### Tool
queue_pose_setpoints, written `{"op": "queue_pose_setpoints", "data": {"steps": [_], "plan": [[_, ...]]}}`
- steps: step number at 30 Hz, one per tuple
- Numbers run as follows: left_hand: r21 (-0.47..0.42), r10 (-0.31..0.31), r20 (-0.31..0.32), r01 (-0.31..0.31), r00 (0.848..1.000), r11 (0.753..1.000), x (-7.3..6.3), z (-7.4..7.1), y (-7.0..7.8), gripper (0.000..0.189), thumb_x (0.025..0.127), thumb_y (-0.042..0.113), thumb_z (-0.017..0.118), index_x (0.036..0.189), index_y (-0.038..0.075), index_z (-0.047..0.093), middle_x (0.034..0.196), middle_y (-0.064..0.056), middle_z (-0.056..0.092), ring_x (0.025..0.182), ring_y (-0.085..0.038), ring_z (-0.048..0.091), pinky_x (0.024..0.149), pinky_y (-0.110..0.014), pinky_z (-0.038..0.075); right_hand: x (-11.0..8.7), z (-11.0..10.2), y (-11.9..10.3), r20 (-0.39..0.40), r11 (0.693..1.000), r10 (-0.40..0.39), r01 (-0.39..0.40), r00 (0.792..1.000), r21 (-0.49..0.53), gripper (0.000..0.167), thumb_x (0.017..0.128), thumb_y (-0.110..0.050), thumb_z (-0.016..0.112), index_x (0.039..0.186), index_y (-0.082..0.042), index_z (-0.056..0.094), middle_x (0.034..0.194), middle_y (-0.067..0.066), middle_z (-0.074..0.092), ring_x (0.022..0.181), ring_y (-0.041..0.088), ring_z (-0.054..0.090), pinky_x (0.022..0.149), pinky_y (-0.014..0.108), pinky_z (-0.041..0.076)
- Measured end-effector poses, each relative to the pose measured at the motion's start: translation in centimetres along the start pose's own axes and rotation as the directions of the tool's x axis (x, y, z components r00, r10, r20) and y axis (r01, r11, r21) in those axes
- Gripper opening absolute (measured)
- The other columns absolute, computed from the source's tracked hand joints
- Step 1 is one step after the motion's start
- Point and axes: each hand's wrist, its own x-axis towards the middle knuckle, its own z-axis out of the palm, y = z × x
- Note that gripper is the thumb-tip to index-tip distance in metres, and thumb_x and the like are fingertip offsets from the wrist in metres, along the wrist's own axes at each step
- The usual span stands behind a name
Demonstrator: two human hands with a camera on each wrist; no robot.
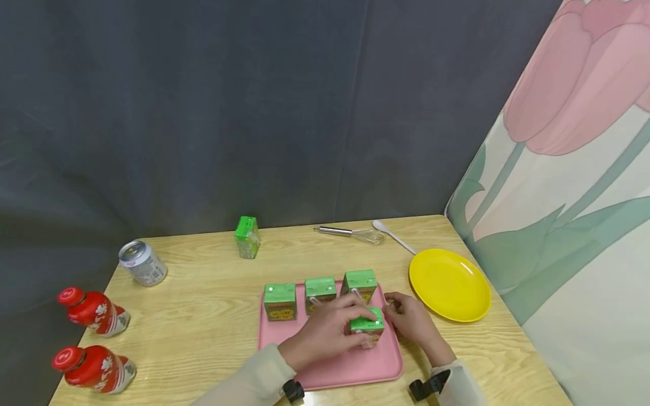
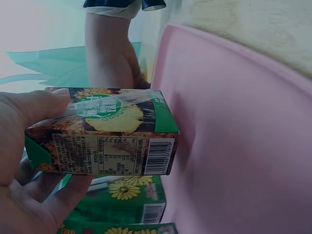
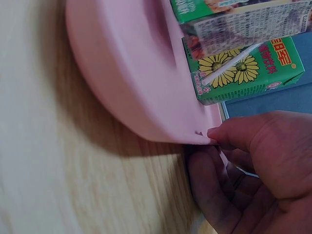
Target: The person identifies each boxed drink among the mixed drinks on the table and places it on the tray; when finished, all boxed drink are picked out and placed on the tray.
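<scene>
My left hand (image 1: 330, 328) grips a green and brown drink carton (image 1: 367, 330) between thumb and fingers, over the right part of a pink tray (image 1: 330, 372). In the left wrist view that carton (image 2: 112, 129) has a straw in clear wrap on its side; whether its base touches the tray I cannot tell. My right hand (image 1: 412, 321) pinches the tray's right rim, thumb on top and fingers beneath, as the right wrist view shows. Along the tray's far side stand three green cartons with yellow flowers: a left one (image 1: 281, 303), a middle one (image 1: 320, 294) and a right one (image 1: 359, 282).
A yellow plate (image 1: 449, 286) lies right of the tray, a white spoon (image 1: 395, 235) and a whisk (image 1: 352, 233) behind it. Another green carton (image 1: 247, 238) stands at the back. To the left are a can (image 1: 143, 263) and two red bottles (image 1: 96, 312).
</scene>
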Motion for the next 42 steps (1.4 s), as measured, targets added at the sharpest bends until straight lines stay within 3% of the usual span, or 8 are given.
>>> {"op": "queue_pose_setpoints", "data": {"steps": [10, 13, 17, 19, 22, 28, 36, 42], "plan": [[0.029, 0.013, 0.061, -0.015, 0.998, 0.999, -0.6, 0.0, 0.2, 0.051, 0.085, 0.038, 0.085, 0.131, 0.030, 0.064, 0.126, 0.013, 0.047, 0.098, 0.000, 0.049, 0.073, -0.014, 0.043, -0.4, -0.3, 0.0, 0.004, 1.000, 0.024, -0.024, 1.000, 0.017, 0.032, 0.096, -0.009, 0.068, 0.126, 0.001, 0.066, 0.077, 0.000, 0.059, 0.058, 0.014, 0.054, 0.050, 0.026, 0.046], [0.109, 0.048, 0.030, -0.051, 0.998, 0.993, -0.6, -2.5, 1.0, 0.058, 0.085, 0.049, 0.081, 0.136, 0.029, 0.062, 0.133, 0.009, 0.047, 0.113, -0.006, 0.047, 0.084, -0.021, 0.045, -0.4, -0.3, 0.0, 0.008, 0.999, 0.032, -0.032, 0.999, 0.019, 0.032, 0.097, -0.010, 0.068, 0.127, 0.000, 0.066, 0.077, 0.000, 0.059, 0.059, 0.014, 0.055, 0.050, 0.027, 0.046], [0.183, 0.013, -0.137, 0.013, 0.990, 0.983, -0.3, -9.2, 0.5, 0.042, 0.093, 0.044, 0.073, 0.130, 0.023, 0.068, 0.134, 0.004, 0.053, 0.123, -0.015, 0.048, 0.093, -0.038, 0.048, -0.3, -0.4, -0.1, 0.007, 0.999, 0.031, -0.031, 1.000, 0.011, 0.033, 0.097, -0.011, 0.068, 0.128, -0.001, 0.066, 0.079, 0.000, 0.060, 0.061, 0.014, 0.055, 0.052, 0.027, 0.047], [0.171, -0.076, -0.241, 0.119, 0.968, 0.978, -0.4, -12.8, -1.1, 0.035, 0.097, 0.038, 0.071, 0.127, 0.021, 0.069, 0.134, 0.000, 0.054, 0.125, -0.021, 0.049, 0.095, -0.047, 0.047, -0.3, -0.5, -0.1, -0.002, 0.999, 0.033, -0.033, 0.999, 0.006, 0.033, 0.097, -0.011, 0.068, 0.128, -0.001, 0.066, 0.080, 0.000, 0.060, 0.062, 0.014, 0.055, 0.052, 0.026, 0.047], [0.125, -0.261, -0.364, 0.324, 0.894, 0.938, -1.6, -16.3, -5.1, 0.035, 0.100, 0.037, 0.066, 0.128, 0.017, 0.068, 0.134, -0.006, 0.052, 0.127, -0.030, 0.047, 0.100, -0.057, 0.041, -0.3, -0.6, 0.0, -0.013, 0.999, 0.037, -0.037, 0.999, -0.004, 0.032, 0.096, -0.010, 0.069, 0.127, -0.001, 0.066, 0.079, 0.000, 0.060, 0.062, 0.014, 0.054, 0.052, 0.026, 0.046], [0.040, -0.526, -0.440, 0.600, 0.728, 0.799, -4.5, -18.2, -12.0, 0.041, 0.102, 0.029, 0.064, 0.136, 0.006, 0.061, 0.136, -0.021, 0.044, 0.128, -0.042, 0.041, 0.098, -0.064, 0.038, -0.2, -0.6, 0.0, 0.007, 1.000, 0.024, -0.024, 1.000, 0.007, 0.032, 0.097, -0.011, 0.069, 0.127, -0.001, 0.066, 0.078, 0.000, 0.060, 0.061, 0.014, 0.055, 0.051, 0.027, 0.046], [-0.003, -0.571, -0.433, 0.632, 0.697, 0.775, -4.1, -17.5, -15.0, 0.045, 0.102, 0.026, 0.065, 0.142, 0.007, 0.055, 0.143, -0.024, 0.042, 0.129, -0.044, 0.044, 0.099, -0.063, 0.040, -0.2, -0.2, -0.2, 0.007, 0.999, 0.047, -0.047, 0.999, 0.014, 0.032, 0.096, -0.010, 0.069, 0.127, -0.003, 0.066, 0.078, 0.000, 0.059, 0.060, 0.015, 0.055, 0.051, 0.027, 0.046], [-0.009, -0.583, -0.429, 0.642, 0.690, 0.766, -4.1, -17.1, -16.0, 0.042, 0.100, 0.022, 0.067, 0.138, 0.006, 0.060, 0.129, -0.020, 0.053, 0.102, -0.034, 0.054, 0.082, -0.049, 0.048, -0.2, 0.1, -0.4, 0.004, 0.998, 0.053, -0.053, 0.999, 0.019, 0.031, 0.097, -0.009, 0.068, 0.127, -0.003, 0.066, 0.078, 0.000, 0.059, 0.059, 0.015, 0.055, 0.050, 0.027, 0.046]]}}
